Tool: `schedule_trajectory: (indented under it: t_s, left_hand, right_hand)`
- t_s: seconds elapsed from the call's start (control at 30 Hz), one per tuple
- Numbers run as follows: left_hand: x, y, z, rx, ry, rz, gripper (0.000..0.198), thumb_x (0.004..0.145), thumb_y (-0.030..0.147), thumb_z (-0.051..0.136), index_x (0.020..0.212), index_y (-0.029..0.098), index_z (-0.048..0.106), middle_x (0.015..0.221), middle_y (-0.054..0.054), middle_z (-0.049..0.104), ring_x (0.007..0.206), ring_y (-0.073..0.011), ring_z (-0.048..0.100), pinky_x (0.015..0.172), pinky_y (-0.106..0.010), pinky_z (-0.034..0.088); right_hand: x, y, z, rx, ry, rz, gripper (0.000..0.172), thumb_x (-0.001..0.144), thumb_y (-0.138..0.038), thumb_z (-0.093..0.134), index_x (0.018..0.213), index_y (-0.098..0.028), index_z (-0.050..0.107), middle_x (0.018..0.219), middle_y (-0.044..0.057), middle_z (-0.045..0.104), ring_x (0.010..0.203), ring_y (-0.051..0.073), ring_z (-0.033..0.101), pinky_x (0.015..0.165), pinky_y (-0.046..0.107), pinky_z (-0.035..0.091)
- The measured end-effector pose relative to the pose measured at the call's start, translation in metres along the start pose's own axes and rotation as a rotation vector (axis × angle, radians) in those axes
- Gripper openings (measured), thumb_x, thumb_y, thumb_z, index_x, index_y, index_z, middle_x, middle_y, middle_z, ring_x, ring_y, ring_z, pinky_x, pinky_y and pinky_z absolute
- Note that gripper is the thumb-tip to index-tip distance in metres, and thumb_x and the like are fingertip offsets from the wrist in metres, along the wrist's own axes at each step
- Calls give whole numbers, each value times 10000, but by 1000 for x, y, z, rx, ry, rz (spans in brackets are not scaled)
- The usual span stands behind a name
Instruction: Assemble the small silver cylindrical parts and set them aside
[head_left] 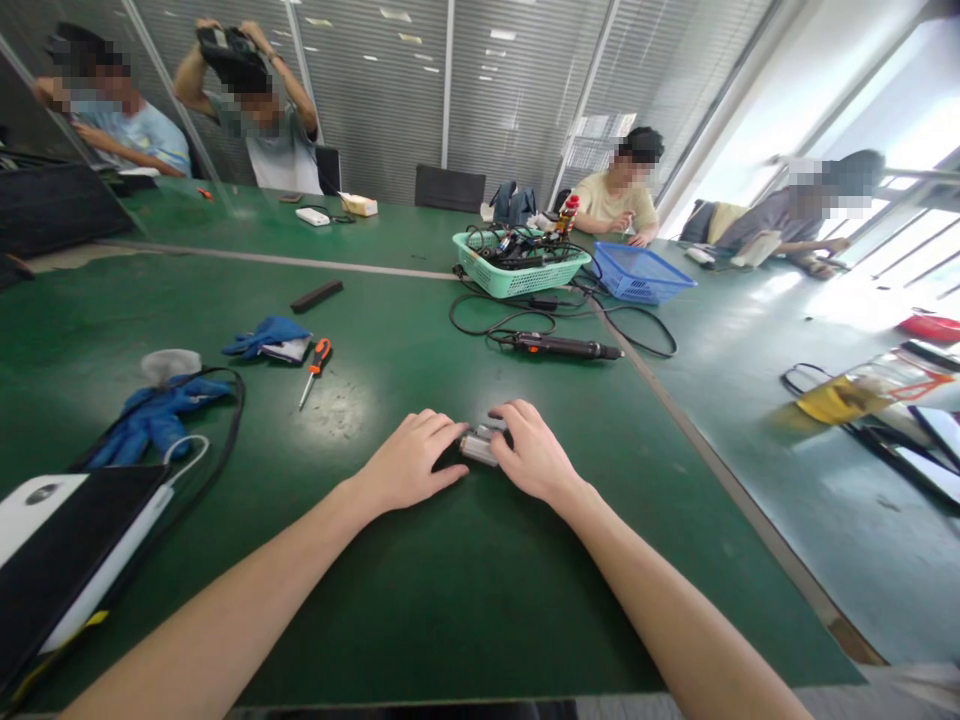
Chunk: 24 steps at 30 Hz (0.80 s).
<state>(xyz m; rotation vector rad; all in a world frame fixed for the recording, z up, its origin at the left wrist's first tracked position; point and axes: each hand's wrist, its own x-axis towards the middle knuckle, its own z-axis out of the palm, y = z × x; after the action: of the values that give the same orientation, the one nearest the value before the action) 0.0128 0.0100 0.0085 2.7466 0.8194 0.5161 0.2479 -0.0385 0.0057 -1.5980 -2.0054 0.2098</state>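
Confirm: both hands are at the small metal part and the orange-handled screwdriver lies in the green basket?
Not quite: the screwdriver isn't in the green basket; the head view shows it on the tabletop beside a blue glove. The rest holds.

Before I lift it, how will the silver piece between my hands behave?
The silver piece looks metallic, so it's probably stiff and perhaps heavy for its size. Its shiny, smooth-looking surface might be slippery.

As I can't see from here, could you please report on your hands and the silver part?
Left hand at left end of silver part, right hand at its right; grip unclear. Silver part partly hidden. Screwdriver lies apart, not in the way.
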Motion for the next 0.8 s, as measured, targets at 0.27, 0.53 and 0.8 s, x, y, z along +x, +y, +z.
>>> schedule_trajectory:
  t_s: [0.27,0.53,0.8]
  left_hand:
    - [-2,5,4,9,19,-3,250,992,333,592,1206,205,604,1119,-73,648,1075,-263,560,926,-415,457]
    - [-5,10,-2,9,57,-8,250,934,332,629,1135,189,589,1083,-84,627,1045,-276,558,915,-425,468]
    - [-5,-4,1,-38,137,-65,203,961,199,498,1132,179,605,1077,-87,629,1036,-253,557,936,-426,478]
  right_hand:
    - [3,-5,9,112,-27,-27,208,980,-200,513,1082,-203,694,1017,71,674,956,209,649,900,344,506]
    - [2,-5,12,191,-23,-105,232,986,-181,504,1121,-209,690,1063,72,693,991,206,658,924,341,513]
    - [0,-8,7,170,-62,-111,213,979,-274,568,1156,-203,661,1077,82,679,1003,226,640,923,364,509]
